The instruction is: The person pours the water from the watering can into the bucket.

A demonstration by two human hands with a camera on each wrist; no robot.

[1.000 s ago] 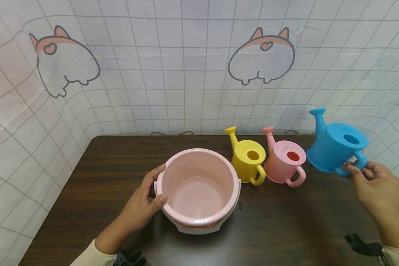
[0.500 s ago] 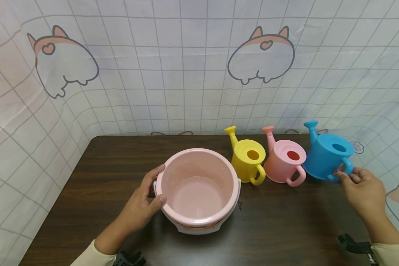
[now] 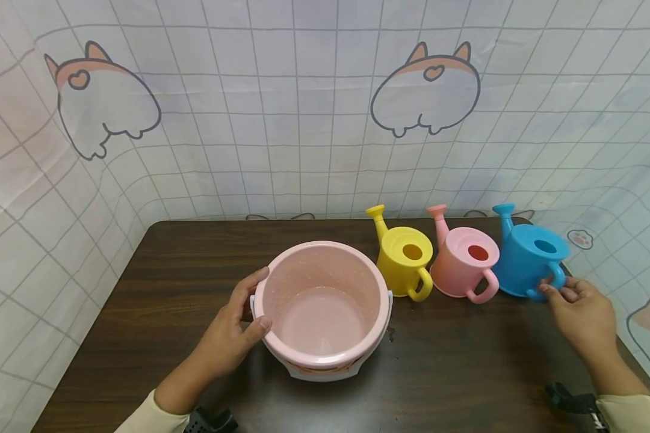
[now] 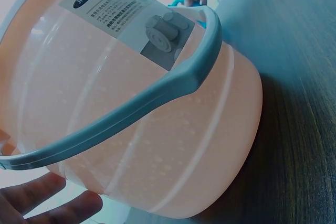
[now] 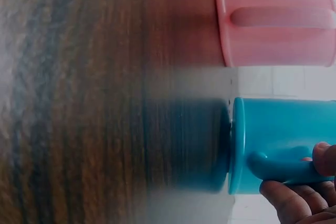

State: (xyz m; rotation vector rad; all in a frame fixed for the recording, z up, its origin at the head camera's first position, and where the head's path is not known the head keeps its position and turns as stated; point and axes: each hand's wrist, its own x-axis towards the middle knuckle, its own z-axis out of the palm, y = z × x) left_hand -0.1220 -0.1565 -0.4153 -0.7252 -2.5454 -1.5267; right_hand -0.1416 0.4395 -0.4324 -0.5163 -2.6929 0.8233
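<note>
My left hand point(image 3: 227, 334) holds the pink bucket point(image 3: 322, 361) by its left rim, thumb hooked over the edge and fingers along the outside. In the left wrist view the bucket's grey carrying handle point(image 4: 134, 106) hangs across its labelled side. At the far right, my right hand point(image 3: 585, 313) pinches the handle of the blue watering can point(image 3: 525, 264) between thumb and fingers. That can is upright, its base right at the tabletop in the right wrist view. Just left of it stand a pink watering can point(image 3: 457, 273) and a yellow watering can point(image 3: 398, 270), spouts toward the back.
The dark wooden table point(image 3: 168, 270) carries everything. Behind it and at both sides hangs a white gridded cloth point(image 3: 314, 120) with dog drawings. Between the bucket's right side and the yellow can there is little space.
My right hand has brought the blue watering can down and to the left, from raised at the right to beside the pink can. The left hand and bucket stay put.
</note>
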